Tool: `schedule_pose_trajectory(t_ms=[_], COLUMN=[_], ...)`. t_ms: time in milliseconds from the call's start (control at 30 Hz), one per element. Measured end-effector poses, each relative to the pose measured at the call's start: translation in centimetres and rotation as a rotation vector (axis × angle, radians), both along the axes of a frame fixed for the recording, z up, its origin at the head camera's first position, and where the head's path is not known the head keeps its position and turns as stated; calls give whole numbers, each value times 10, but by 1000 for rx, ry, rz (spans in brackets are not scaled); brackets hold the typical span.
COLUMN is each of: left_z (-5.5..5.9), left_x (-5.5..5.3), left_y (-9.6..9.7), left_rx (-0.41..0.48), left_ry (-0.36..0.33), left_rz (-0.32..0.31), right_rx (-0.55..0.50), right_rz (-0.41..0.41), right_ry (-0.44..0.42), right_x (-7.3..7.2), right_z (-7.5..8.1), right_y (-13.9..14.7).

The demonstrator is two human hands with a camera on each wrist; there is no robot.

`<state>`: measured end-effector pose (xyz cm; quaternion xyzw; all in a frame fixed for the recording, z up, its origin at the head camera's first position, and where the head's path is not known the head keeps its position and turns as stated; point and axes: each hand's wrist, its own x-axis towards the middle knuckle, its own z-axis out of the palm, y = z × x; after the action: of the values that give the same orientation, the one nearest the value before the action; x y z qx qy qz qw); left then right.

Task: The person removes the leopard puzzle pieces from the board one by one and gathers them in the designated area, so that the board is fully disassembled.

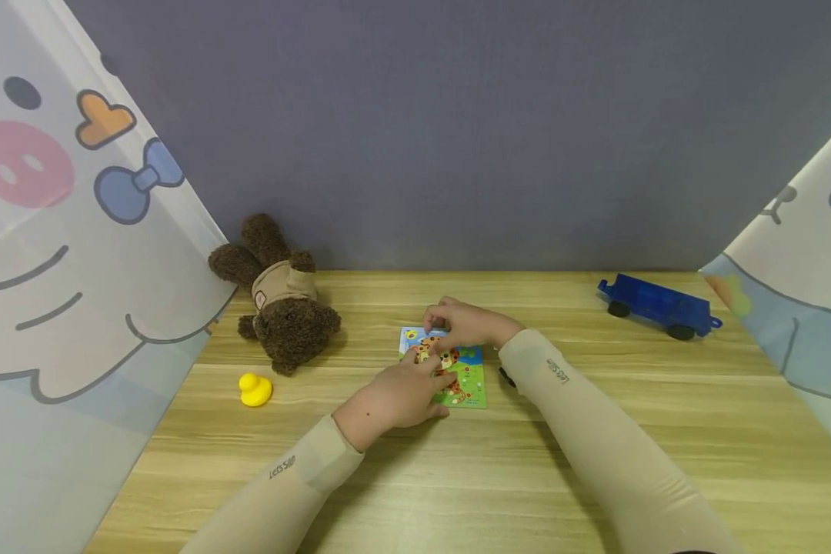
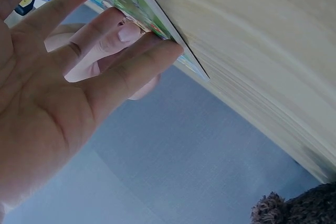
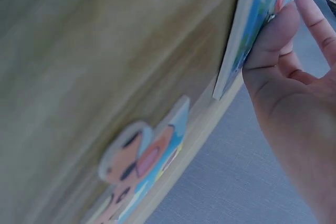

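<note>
A small picture puzzle point(image 1: 474, 392) with an orange spotted animal on green and blue lies flat on the wooden table. My left hand point(image 1: 405, 392) reaches over its lower left part, fingers spread and fingertips down on the picture. In the left wrist view, the left fingers point(image 2: 142, 69) stretch to the puzzle's surface point(image 2: 142, 3). At the upper edge is my right hand point(image 1: 467, 323), its fingers bent and the thumb tip on the picture. The right wrist view shows the right thumb point(image 3: 278, 30) against the puzzle point(image 3: 247, 30), apart from the nearest finger.
A loose puzzle piece point(image 3: 136, 166) lies beside the puzzle, mostly under the right sleeve point(image 1: 561, 385) in the head view. A brown teddy bear point(image 1: 287, 319) and yellow rubber duck point(image 1: 255, 390) are on the left. A blue toy wagon point(image 1: 658, 304) stands at the back right.
</note>
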<state>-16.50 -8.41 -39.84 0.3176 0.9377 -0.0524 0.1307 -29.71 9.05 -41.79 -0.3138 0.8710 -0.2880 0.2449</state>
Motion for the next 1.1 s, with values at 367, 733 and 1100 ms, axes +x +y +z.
schedule_pose_trajectory(t_ms=[367, 733, 1100], left_z=[0, -1, 0], left_x=[1, 1, 1], left_y=[0, -1, -1], left_rx=[17, 18, 12], left_ry=[-6, 4, 2], left_rz=[13, 6, 3], right_rx=[-75, -98, -114], right_rz=[29, 28, 15], right_ry=[-36, -26, -58], right_x=[1, 2, 4], right_z=[1, -2, 0], right_y=[3, 4, 7])
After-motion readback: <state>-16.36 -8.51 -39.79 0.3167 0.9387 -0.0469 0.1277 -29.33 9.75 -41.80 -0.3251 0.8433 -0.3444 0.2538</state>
